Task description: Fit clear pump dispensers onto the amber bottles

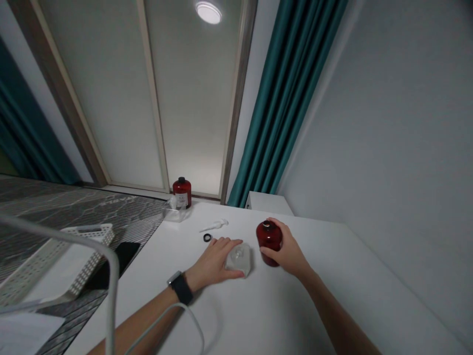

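Red bottle (269,241) right here, clasped tight in our right hand (286,253) on the white desk (295,315)! Our left hand (212,264) lies open just beside it, its fingertips (236,244) resting on a frosted plastic piece (238,261), with a white pump dispenser (214,225) and a black rubber ring (207,237) just ahead. Farther back, we've got a black-capped red bottle (182,192) next to a clear plastic box (173,213).

Left hand (211,264) palm-down, right hand (287,254) curled in a grip
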### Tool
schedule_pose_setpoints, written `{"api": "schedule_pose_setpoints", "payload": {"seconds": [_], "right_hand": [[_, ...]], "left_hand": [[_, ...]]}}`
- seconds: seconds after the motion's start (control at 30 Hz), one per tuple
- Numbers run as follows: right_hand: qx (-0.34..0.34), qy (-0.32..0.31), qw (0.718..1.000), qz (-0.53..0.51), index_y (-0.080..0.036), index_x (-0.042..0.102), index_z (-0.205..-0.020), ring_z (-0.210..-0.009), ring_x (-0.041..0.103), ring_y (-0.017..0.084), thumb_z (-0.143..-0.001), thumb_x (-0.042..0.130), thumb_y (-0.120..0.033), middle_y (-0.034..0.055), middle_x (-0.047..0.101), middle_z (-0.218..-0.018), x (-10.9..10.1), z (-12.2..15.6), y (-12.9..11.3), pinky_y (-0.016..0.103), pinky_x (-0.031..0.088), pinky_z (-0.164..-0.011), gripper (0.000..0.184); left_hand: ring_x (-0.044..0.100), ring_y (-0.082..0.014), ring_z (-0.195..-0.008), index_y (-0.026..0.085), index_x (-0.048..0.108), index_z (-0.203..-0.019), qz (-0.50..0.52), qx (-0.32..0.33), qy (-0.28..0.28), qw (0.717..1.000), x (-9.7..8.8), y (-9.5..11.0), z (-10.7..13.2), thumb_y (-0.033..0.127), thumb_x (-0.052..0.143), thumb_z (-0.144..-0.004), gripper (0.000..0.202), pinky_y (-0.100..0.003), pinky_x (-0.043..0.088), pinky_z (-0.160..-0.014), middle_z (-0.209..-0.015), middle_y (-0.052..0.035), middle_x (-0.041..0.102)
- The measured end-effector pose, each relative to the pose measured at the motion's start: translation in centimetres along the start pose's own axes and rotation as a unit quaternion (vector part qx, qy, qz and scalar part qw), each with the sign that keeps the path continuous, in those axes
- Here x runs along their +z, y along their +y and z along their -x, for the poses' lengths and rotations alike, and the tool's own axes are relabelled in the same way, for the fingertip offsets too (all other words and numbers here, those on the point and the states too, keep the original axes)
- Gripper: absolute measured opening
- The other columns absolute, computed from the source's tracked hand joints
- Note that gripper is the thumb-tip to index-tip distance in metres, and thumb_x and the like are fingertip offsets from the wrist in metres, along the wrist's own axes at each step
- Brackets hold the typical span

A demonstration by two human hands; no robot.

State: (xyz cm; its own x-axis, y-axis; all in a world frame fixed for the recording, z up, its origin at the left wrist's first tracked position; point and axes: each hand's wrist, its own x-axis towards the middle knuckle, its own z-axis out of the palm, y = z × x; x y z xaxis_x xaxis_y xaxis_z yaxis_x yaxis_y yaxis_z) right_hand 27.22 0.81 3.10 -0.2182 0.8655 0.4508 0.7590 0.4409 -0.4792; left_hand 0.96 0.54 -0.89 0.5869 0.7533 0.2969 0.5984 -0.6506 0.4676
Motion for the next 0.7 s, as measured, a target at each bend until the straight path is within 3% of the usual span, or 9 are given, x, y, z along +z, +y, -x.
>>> {"api": "schedule_pose_setpoints", "payload": {"seconds": [0.2, 0.37, 0.53, 0.63, 0.7], "right_hand": [[0.035, 0.048, 0.996, -0.072, -0.024, 0.030, -0.143, -0.128, 0.057, 0.028, -0.078, 0.066, -0.022, 0.0146, 0.053, -0.140, 2.4, 0.1, 1.9, 0.048, 0.046, -0.107, 0.074], [0.075, 0.051, 0.991, -0.095, -0.021, 0.025, -0.145, -0.131, 0.055, 0.028, -0.080, 0.065, -0.027, 0.0183, 0.048, -0.146, 3.3, 0.6, 2.4, 0.049, 0.044, -0.109, 0.076], [0.086, 0.081, 0.987, -0.110, -0.021, 0.020, -0.149, -0.132, 0.054, 0.031, -0.080, 0.065, -0.028, 0.0193, 0.049, -0.146, 4.1, 0.8, 2.6, 0.053, 0.044, -0.108, 0.083], [0.114, 0.103, 0.979, -0.137, -0.022, 0.019, -0.152, -0.132, 0.052, 0.032, -0.077, 0.068, -0.031, 0.0180, 0.051, -0.144, 4.6, 0.8, 2.5, 0.054, 0.043, -0.108, 0.090], [0.145, 0.113, 0.969, -0.167, -0.022, 0.020, -0.153, -0.133, 0.051, 0.033, -0.073, 0.072, -0.033, 0.0171, 0.051, -0.143, 4.9, 0.7, 2.4, 0.054, 0.041, -0.110, 0.096]], "left_hand": [[0.057, -0.0345, -0.114, 0.021, 0.044, -0.141, 0.002, -0.035, -0.005, 0.999, -0.3, -0.1, -0.2, 0.051, 0.079, -0.076, 0.079, -0.048, 0.041, -0.099, -0.125, -0.0132, 0.062], [0.054, -0.0379, -0.121, 0.018, 0.028, -0.151, 0.016, -0.074, -0.008, 0.997, -0.2, 0.0, -0.2, 0.046, 0.080, -0.075, 0.096, -0.057, 0.036, -0.107, -0.133, -0.0182, 0.059], [0.052, -0.0392, -0.122, 0.021, 0.020, -0.154, 0.037, -0.067, -0.004, 0.997, 0.3, -0.9, 0.1, 0.061, 0.076, -0.075, 0.105, -0.058, 0.036, -0.107, -0.138, -0.0191, 0.054], [0.055, -0.0365, -0.113, 0.017, 0.010, -0.157, 0.083, -0.013, 0.009, 0.996, 0.0, -1.9, 0.4, 0.081, 0.056, -0.077, 0.112, -0.055, 0.041, -0.100, -0.131, -0.0198, 0.055], [0.055, -0.0322, -0.108, 0.016, 0.009, -0.158, 0.112, 0.033, 0.039, 0.992, -1.0, -2.6, 0.5, 0.081, 0.030, -0.088, 0.098, -0.050, 0.043, -0.097, -0.124, -0.0177, 0.056]]}}
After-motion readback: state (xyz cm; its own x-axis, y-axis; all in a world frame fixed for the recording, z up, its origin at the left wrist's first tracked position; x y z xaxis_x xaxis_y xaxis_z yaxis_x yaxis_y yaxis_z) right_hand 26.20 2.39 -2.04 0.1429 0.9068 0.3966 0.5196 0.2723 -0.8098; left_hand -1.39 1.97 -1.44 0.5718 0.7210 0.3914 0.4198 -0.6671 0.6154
